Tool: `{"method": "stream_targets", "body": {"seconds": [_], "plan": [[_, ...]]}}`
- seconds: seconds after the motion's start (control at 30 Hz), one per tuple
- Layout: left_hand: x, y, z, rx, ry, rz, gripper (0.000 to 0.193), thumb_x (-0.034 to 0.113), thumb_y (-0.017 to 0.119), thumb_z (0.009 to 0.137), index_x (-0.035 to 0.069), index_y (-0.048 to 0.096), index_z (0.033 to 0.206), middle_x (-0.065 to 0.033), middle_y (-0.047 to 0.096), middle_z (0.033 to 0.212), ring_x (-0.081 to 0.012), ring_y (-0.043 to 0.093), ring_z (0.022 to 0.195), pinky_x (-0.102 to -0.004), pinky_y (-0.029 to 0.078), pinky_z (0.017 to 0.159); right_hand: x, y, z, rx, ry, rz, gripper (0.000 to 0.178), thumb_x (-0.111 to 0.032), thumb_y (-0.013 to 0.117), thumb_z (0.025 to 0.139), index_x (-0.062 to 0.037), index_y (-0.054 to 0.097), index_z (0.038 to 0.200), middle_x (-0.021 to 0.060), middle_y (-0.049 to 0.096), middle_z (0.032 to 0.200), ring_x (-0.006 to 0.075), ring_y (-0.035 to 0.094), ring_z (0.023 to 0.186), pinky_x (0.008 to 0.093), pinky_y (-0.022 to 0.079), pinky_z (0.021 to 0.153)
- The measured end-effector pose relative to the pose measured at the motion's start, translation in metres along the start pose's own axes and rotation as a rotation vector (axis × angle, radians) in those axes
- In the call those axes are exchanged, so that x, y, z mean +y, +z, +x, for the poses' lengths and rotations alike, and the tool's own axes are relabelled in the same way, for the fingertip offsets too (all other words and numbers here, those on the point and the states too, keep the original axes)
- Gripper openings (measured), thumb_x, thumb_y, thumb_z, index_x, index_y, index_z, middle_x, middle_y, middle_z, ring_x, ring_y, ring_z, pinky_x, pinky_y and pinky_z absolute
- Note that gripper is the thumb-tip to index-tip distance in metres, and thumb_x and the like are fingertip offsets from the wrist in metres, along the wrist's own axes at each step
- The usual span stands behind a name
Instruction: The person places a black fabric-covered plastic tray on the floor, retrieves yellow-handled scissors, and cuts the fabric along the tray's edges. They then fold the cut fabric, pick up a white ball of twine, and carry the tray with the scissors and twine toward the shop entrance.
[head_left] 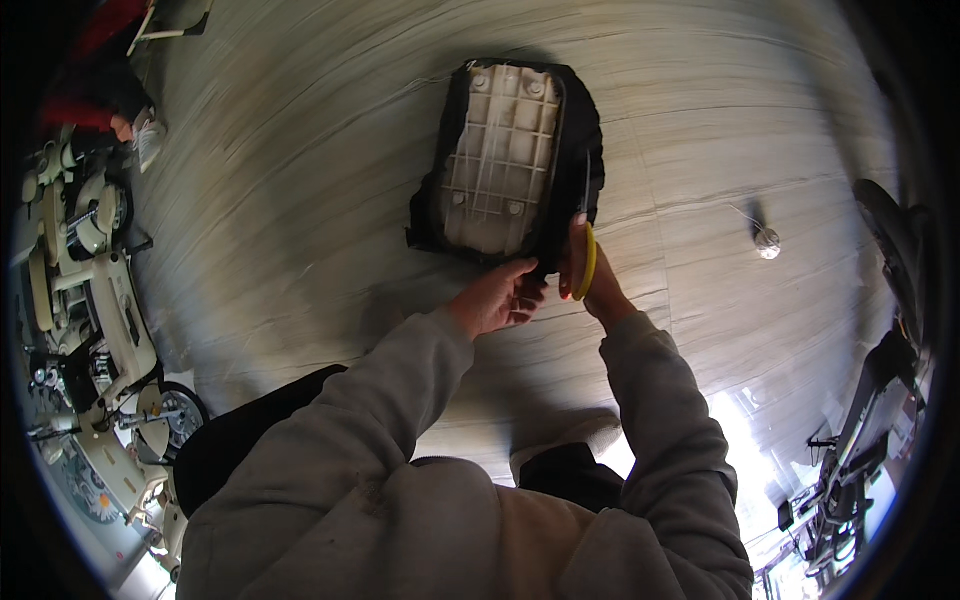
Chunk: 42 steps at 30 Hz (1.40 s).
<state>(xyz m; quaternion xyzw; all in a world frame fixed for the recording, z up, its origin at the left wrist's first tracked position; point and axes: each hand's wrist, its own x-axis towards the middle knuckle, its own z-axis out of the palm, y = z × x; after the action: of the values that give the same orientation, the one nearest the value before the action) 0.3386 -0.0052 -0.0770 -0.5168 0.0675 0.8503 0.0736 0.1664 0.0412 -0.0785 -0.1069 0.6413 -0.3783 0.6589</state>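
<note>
A scooter-like seat lies upside down on the floor, its pale ribbed plastic base (500,150) facing up. Black cover material (432,210) wraps around the rim, with a ragged edge. My right hand (600,285) grips scissors (590,262) by their yellow handle, the blade pointing away from me along the seat's right side. At the near edge, my left hand (495,298) is closed with thumb and fingers on the black cover close to the scissors. The exact spot between those fingers is partly hidden.
A whitish ball of string (767,243) with a loose end rests on the floor to the right. Pale scooters (120,315) line the left side, near another person's white shoe (150,140). Dark two-wheelers (870,385) stand along the right edge.
</note>
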Motion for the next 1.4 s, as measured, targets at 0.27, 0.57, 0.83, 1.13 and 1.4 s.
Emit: {"method": "stream_targets", "body": {"seconds": [0.27,0.57,0.83,1.13,1.4], "plan": [[-0.003,0.047,-0.028,0.855,0.962,1.27,0.037,0.026,0.054,0.091,0.013,0.052,0.125,-0.0123,0.065,0.071,-0.0289,0.064,0.064,-0.0426,0.049,0.058,0.0,-0.003,0.001,-0.075,-0.039,0.056,0.073,-0.077,0.039,0.084,-0.0051,0.047,0.083,0.0015,0.042,0.055,0.0124,0.044,0.042,0.0267,0.037,0.039],[0.005,0.039,-0.028,0.838,1.009,1.442,0.058,0.024,0.059,0.088,0.017,0.038,0.141,-0.0115,0.067,0.079,-0.0313,0.065,0.067,-0.042,0.05,0.058,0.002,-0.001,0.001,-0.055,-0.043,0.063,0.072,-0.075,0.037,0.086,-0.0049,0.05,0.082,0.0016,0.043,0.057,0.0124,0.044,0.043,0.027,0.037,0.039],[0.002,0.052,-0.006,0.719,1.051,1.68,0.04,0.021,0.07,0.077,0.009,0.05,0.109,-0.011,0.065,0.079,-0.0301,0.065,0.067,-0.0404,0.051,0.055,-0.006,-0.005,-0.003,-0.085,-0.044,0.068,0.068,-0.072,0.036,0.089,-0.006,0.049,0.08,0.0021,0.044,0.055,0.0122,0.044,0.043,0.026,0.036,0.04],[0.002,0.042,-0.002,0.688,1.211,1.676,0.016,0.013,0.067,0.075,0.011,0.052,0.08,-0.0059,0.059,0.073,-0.0289,0.062,0.067,-0.0405,0.048,0.053,-0.004,-0.007,-0.004,-0.034,-0.111,-0.004,0.067,-0.068,0.033,0.092,-0.007,0.046,0.07,0.0017,0.043,0.052,0.0119,0.041,0.039,0.027,0.034,0.036],[0.001,0.038,-0.003,0.702,1.274,1.593,0.014,0.013,0.066,0.074,0.012,0.054,0.081,-0.0052,0.06,0.072,-0.0287,0.062,0.065,-0.0399,0.049,0.054,-0.005,-0.007,-0.004,-0.049,-0.091,-0.028,0.068,-0.07,0.033,0.091,-0.0071,0.047,0.07,0.0019,0.041,0.053,0.0131,0.043,0.04,0.0274,0.036,0.037]]}}
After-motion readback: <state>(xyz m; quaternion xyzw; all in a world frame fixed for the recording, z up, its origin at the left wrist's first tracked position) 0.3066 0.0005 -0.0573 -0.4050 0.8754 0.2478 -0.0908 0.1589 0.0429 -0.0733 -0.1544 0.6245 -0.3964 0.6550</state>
